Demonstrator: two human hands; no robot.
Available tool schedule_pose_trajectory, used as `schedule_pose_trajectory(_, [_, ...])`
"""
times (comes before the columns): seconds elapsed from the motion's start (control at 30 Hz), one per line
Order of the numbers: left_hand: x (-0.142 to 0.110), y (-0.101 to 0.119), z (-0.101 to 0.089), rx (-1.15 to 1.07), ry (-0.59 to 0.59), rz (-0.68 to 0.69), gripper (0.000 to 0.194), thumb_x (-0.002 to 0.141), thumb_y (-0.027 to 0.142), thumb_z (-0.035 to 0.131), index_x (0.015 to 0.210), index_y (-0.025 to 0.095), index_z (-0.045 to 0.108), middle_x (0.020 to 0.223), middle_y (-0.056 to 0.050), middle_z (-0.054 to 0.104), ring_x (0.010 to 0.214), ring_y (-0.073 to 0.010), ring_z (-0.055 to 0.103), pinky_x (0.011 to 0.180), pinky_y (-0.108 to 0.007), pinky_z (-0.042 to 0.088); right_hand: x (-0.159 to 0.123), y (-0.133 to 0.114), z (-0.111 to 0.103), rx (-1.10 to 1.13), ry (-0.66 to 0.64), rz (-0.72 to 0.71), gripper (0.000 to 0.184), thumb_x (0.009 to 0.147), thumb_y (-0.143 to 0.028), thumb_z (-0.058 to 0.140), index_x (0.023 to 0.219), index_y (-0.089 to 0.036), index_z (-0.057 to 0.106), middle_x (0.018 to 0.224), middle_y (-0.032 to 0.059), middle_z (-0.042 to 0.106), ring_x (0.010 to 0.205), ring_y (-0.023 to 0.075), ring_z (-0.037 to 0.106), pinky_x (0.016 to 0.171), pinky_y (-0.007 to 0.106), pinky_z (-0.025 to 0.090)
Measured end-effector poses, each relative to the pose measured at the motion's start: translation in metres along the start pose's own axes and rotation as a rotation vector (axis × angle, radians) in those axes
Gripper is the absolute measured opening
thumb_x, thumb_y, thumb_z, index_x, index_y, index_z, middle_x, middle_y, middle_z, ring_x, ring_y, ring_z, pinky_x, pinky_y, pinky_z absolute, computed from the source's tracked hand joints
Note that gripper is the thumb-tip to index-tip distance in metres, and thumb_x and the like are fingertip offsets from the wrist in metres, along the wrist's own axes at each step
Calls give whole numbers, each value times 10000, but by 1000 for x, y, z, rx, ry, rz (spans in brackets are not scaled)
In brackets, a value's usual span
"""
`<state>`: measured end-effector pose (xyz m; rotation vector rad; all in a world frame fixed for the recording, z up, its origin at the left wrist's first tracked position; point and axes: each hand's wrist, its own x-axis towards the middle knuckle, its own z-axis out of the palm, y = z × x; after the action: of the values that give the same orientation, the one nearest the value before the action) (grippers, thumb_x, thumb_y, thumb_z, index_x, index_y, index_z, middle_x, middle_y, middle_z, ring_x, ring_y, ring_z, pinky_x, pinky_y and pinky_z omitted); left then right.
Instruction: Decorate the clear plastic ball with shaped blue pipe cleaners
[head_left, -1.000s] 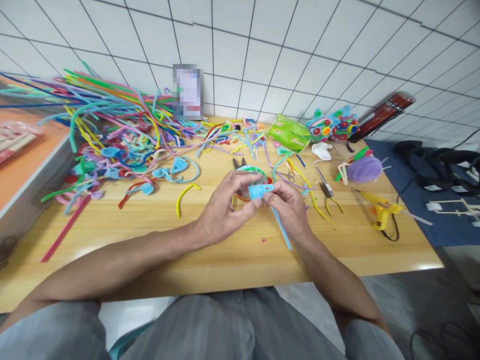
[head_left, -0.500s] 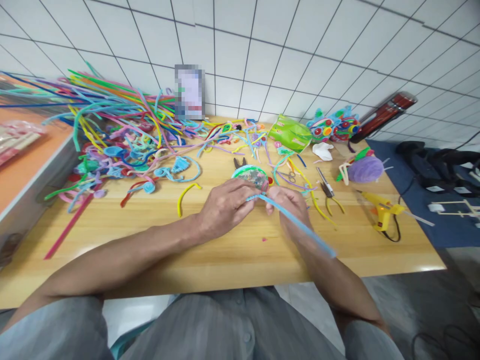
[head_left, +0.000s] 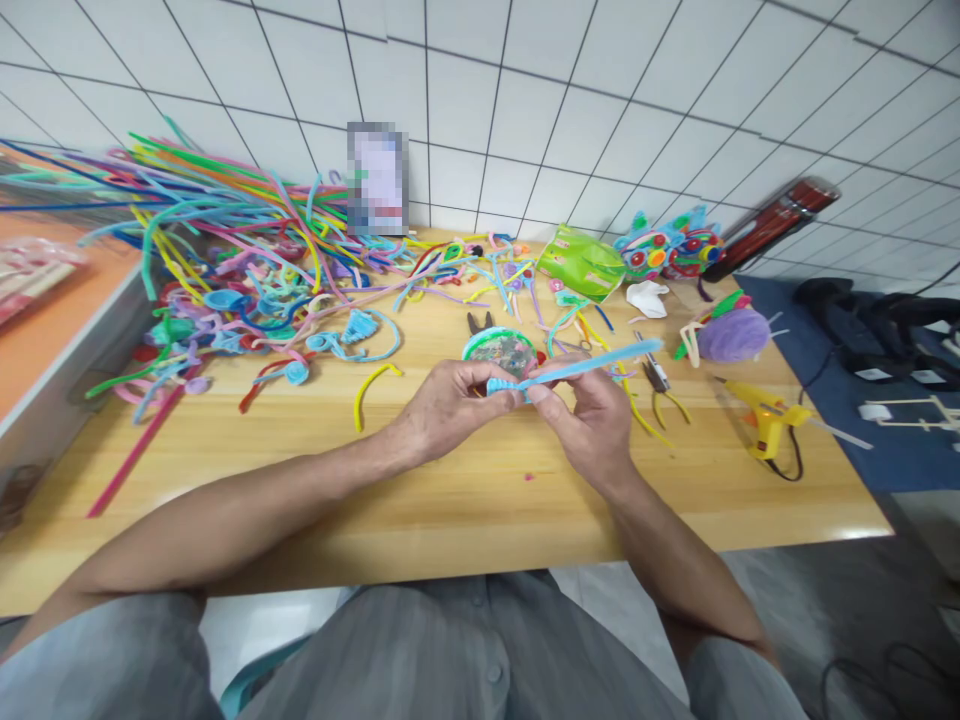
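Between my two hands is a light-blue pipe cleaner (head_left: 600, 360), its left end coiled in tight turns and its long free end pointing up to the right. My left hand (head_left: 454, 405) pinches the coiled part between thumb and fingers. On the other side, my right hand (head_left: 589, 420) is closed on the pipe cleaner close to the coil. Just behind the hands sits a round dish with a green and white rim (head_left: 499, 342), partly covered by them. Dark plier-like tips (head_left: 480, 322) show at its far edge.
Many coloured pipe cleaners (head_left: 247, 270) are heaped at the left. A yellow glue gun (head_left: 765, 415), pliers (head_left: 664, 395) and a purple fuzzy ball (head_left: 733, 335) lie to the right. At the back are a green packet (head_left: 581, 262), a blurred phone-like panel (head_left: 377, 180) and decorated masks (head_left: 667, 250).
The pipe cleaner's free end has swung from pointing down right to pointing up right. My right hand has turned over, and both thumbs now show on top.
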<state>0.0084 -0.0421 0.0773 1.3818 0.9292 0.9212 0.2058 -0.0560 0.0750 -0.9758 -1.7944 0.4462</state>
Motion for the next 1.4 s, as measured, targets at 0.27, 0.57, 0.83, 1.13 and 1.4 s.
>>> schedule_pose_trajectory(0.27, [2, 1, -1, -198, 45, -94, 273, 743, 426, 869, 835, 171, 830, 789, -40, 777, 676, -144, 616, 641, -266, 504, -2, 7, 1, -349, 84, -448, 351, 891, -156, 753, 1192, -332, 723, 1082, 42, 781, 956, 230, 742, 833, 409, 592])
schedule_pose_trajectory(0.57, [4, 1, 0, -393, -10, -95, 360, 708, 485, 942, 850, 169, 843, 843, -54, 794, 742, -156, 674, 752, -306, 556, -2, 14, -2, -451, 103, -586, 326, 861, -111, 768, 1156, -242, 721, 1200, 127, 716, 1091, 260, 718, 785, 395, 631])
schedule_pose_trajectory(0.83, [4, 1, -2, -414, -7, -138, 359, 676, 469, 970, 842, 174, 851, 831, -50, 801, 738, -154, 667, 775, -305, 544, -3, 20, 1, -466, 132, -589, 359, 857, -106, 770, 1150, -313, 748, 1216, 60, 719, 1023, 236, 723, 774, 378, 630])
schedule_pose_trajectory(1.13, [2, 9, -1, -469, 83, -150, 335, 670, 471, 961, 828, 196, 856, 802, -45, 789, 741, -160, 662, 768, -301, 533, -1, 16, 0, -235, 138, -265, 256, 929, -140, 699, 1137, -289, 700, 1145, 57, 727, 1040, 228, 711, 868, 402, 597])
schedule_pose_trajectory(1.4, [0, 2, 4, -420, 99, -157, 281, 712, 445, 937, 844, 210, 860, 784, -23, 767, 726, -140, 606, 684, -282, 459, 0, -3, 6, 138, -114, 240, 108, 923, -283, 704, 836, -229, 670, 779, -16, 677, 741, 156, 625, 729, 311, 504])
